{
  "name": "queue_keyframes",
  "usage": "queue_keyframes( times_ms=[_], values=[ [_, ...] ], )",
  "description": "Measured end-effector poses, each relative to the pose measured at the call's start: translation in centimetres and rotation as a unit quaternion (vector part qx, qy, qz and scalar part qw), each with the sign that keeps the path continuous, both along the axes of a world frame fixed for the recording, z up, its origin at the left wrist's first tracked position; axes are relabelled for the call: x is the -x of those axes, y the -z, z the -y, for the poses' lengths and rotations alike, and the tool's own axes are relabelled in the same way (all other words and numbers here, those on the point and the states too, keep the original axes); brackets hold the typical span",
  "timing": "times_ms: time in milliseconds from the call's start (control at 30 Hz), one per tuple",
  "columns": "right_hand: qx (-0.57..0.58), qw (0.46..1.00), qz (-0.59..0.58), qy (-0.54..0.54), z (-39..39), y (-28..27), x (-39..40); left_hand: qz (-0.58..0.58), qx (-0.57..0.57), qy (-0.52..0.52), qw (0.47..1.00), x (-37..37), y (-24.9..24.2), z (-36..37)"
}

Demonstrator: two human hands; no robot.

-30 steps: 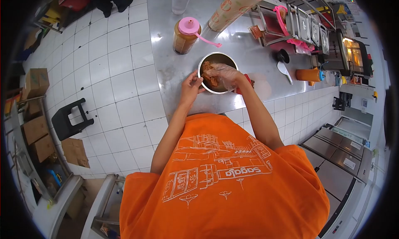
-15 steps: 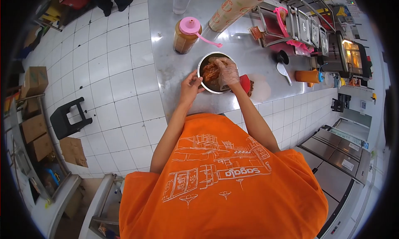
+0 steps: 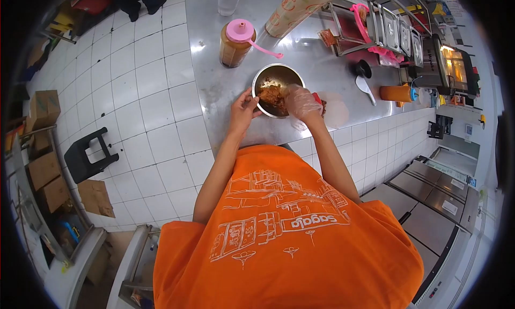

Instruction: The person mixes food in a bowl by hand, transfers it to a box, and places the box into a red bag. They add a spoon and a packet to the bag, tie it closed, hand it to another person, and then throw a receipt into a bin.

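Note:
A steel mixing bowl (image 3: pixel 280 69) stands on the metal table, with reddish-brown sauced food (image 3: pixel 272 96) gathered in its lower part. My left hand (image 3: pixel 244 110) grips the bowl's left rim, thumb and fingers right at the edge. A clear plastic glove covers my right hand (image 3: pixel 302 102), which lies over the bowl's right rim beside the food. Its fingers are bunched and blurred by the glove, so I cannot tell what they hold. Just past this hand, a red item (image 3: pixel 317 98) and some brown food partly show.
A pink-capped sauce bottle (image 3: pixel 236 45), a clear cup (image 3: pixel 229 2) and a rolled wrapping paper (image 3: pixel 300 8) stand at the back. To the right are a white-bladed utensil (image 3: pixel 366 89), a black cup (image 3: pixel 362 69), an orange bottle (image 3: pixel 395 93) and a metal pan rack (image 3: pixel 348 48).
My gloved right hand has moved right, from over the food inside the bowl to the right rim. More of the food and the bowl's inside shows. My left hand stays on the rim.

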State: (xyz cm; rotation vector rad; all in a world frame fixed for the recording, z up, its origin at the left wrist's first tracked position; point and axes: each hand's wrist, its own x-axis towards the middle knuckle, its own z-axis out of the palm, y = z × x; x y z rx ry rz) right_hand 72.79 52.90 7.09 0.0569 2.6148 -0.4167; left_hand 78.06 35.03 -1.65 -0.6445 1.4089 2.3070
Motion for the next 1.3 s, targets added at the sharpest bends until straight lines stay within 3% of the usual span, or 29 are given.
queue_keyframes(
  times_ms=[33,133,233,267,367,433,467,567,700,767,833,867,967,1067,1167,1300],
  values=[
    [-0.007,1.0,0.006,0.02,0.8,-0.6,0.4,0.003,-0.002,-0.001,1.0,0.0,-0.1,0.0],
    [0.108,0.992,-0.011,-0.062,1.7,1.2,1.4,0.001,-0.003,-0.005,1.0,-0.1,-0.5,0.1],
    [0.042,0.997,-0.03,-0.054,2.3,5.7,2.1,-0.007,-0.005,0.001,1.0,0.2,-0.4,0.0],
    [-0.045,0.998,0.033,-0.024,3.3,5.8,2.6,-0.006,-0.006,0.002,1.0,0.1,-0.2,0.0],
    [0.006,0.997,0.077,-0.009,3.3,5.0,3.8,-0.017,-0.014,0.009,1.0,0.1,0.0,0.5],
    [-0.078,0.96,0.085,-0.253,3.3,2.1,4.5,-0.015,-0.014,0.01,1.0,-0.1,-0.1,0.4],
    [-0.119,0.916,0.085,-0.373,3.4,0.8,4.9,-0.015,-0.013,0.008,1.0,0.1,-0.1,0.5],
    [-0.037,0.953,-0.158,-0.257,-1.2,6.8,3.0,-0.012,-0.018,0.007,1.0,0.1,0.0,0.5],
    [0.076,0.955,-0.166,-0.236,-1.6,4.9,1.9,-0.01,-0.021,0.001,1.0,0.1,0.2,0.5],
    [0.051,0.954,-0.099,-0.278,-1.2,3.8,2.6,-0.005,-0.017,0.003,1.0,0.2,0.1,0.6],
    [0.109,0.993,-0.048,-0.008,0.5,4.7,3.0,-0.001,-0.011,0.0,1.0,0.1,-0.1,0.8],
    [0.135,0.982,-0.021,0.128,1.5,5.1,3.1,0.001,-0.007,-0.003,1.0,0.1,0.0,0.9],
    [-0.056,0.992,-0.112,0.004,3.5,4.0,2.6,-0.001,-0.017,0.001,1.0,0.1,0.2,0.6],
    [0.002,0.987,-0.103,-0.12,3.7,0.2,1.8,-0.009,-0.011,0.013,1.0,0.2,0.2,0.6],
    [0.1,0.992,-0.072,0.004,2.5,1.0,3.0,-0.007,-0.008,0.009,1.0,0.2,0.1,0.5],
    [0.058,0.979,-0.124,-0.154,2.5,4.6,0.9,-0.005,-0.007,0.011,1.0,0.2,0.0,0.2]
  ],
)
